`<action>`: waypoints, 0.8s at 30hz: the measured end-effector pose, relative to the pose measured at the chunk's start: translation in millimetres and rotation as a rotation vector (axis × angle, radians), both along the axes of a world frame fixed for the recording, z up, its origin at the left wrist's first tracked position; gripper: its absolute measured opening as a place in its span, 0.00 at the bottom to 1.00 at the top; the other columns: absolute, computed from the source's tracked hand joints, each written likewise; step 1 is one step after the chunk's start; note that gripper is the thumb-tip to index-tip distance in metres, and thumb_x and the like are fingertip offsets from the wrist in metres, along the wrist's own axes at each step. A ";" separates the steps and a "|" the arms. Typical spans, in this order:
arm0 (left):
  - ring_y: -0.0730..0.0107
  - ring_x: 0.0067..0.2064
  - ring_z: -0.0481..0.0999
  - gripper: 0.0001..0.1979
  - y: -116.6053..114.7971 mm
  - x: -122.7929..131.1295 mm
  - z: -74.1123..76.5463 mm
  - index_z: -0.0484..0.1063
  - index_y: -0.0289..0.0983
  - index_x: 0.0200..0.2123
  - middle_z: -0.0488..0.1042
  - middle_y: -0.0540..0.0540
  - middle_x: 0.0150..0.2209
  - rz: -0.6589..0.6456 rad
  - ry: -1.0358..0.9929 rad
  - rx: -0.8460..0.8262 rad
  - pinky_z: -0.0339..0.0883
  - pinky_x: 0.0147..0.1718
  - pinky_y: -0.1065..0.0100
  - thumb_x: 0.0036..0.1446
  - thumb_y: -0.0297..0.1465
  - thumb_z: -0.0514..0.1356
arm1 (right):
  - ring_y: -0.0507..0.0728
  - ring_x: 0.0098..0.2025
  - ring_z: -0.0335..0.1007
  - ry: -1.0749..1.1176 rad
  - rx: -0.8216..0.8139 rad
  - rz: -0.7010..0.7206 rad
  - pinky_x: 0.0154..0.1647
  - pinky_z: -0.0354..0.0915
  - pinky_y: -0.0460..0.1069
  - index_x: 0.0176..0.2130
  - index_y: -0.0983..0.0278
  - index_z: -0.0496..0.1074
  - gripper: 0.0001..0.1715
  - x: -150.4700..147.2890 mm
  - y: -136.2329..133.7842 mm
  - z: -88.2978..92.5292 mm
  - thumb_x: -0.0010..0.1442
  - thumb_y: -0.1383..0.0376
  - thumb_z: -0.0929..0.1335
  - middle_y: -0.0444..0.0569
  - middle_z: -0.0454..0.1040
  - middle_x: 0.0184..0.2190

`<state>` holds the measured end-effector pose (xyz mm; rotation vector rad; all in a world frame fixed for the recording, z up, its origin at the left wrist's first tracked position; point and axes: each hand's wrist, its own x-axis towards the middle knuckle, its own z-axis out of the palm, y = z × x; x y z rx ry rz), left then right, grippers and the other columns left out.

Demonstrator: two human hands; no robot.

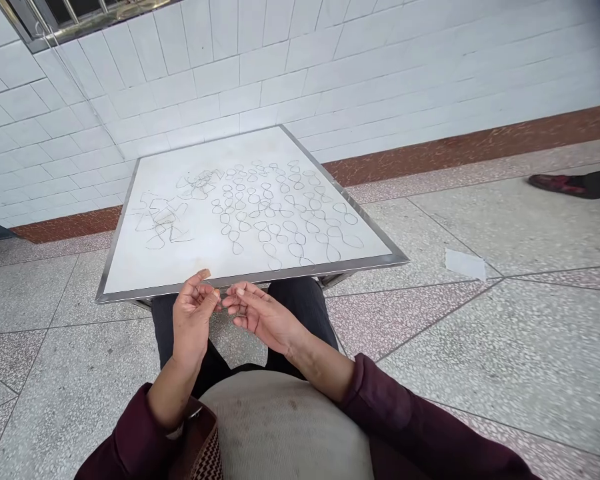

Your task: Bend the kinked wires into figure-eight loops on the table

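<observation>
My left hand [194, 319] is raised just off the near edge of a white-topped table [170, 273], thumb and forefinger pinched together on a thin wire that barely shows. Facing it, my right hand [265, 313] has its thumb against its forefinger on the same faint wire, the other fingers loosely curled. The fingertips of both hands nearly meet. Thin wires twisted into figure-eight loops [296, 250] cover the middle and right of the tabletop. To the left lie loose bent wires [165, 220] in a tangled pile, with another pile [203, 181] behind.
A metal rim [260, 274] edges the table, whose far side is near a white tiled wall [260, 73]. My legs [300, 300] are under the near edge. On the speckled floor at right lies a white patch [465, 265]; another person's shoe [557, 185] is farther off.
</observation>
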<state>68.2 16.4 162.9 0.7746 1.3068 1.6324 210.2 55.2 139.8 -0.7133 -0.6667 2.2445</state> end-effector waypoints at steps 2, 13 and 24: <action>0.77 0.31 0.71 0.20 0.3 -2.3 0.2 0.76 0.39 0.47 0.71 0.54 0.29 -0.019 0.023 -0.003 0.69 0.34 0.72 0.49 0.29 0.69 | 0.47 0.31 0.73 -0.059 0.058 -0.020 0.30 0.68 0.41 0.36 0.62 0.75 0.15 -0.1 -1.1 -0.9 0.54 0.56 0.77 0.44 0.79 0.33; 0.74 0.29 0.70 0.22 1.0 -13.0 1.9 0.73 0.38 0.50 0.72 0.53 0.27 -0.249 0.253 -0.083 0.65 0.33 0.70 0.49 0.28 0.67 | 0.52 0.37 0.69 -0.437 0.636 -0.091 0.32 0.63 0.46 0.43 0.60 0.76 0.14 6.7 9.9 -1.9 0.58 0.55 0.72 0.46 0.76 0.39; 0.73 0.31 0.71 0.25 0.1 -8.8 -1.2 0.70 0.38 0.54 0.73 0.53 0.28 -0.328 0.288 -0.095 0.66 0.35 0.68 0.51 0.29 0.67 | 0.52 0.30 0.65 -0.418 0.748 -0.092 0.32 0.61 0.49 0.36 0.60 0.74 0.10 4.0 9.2 -6.2 0.60 0.57 0.70 0.43 0.73 0.30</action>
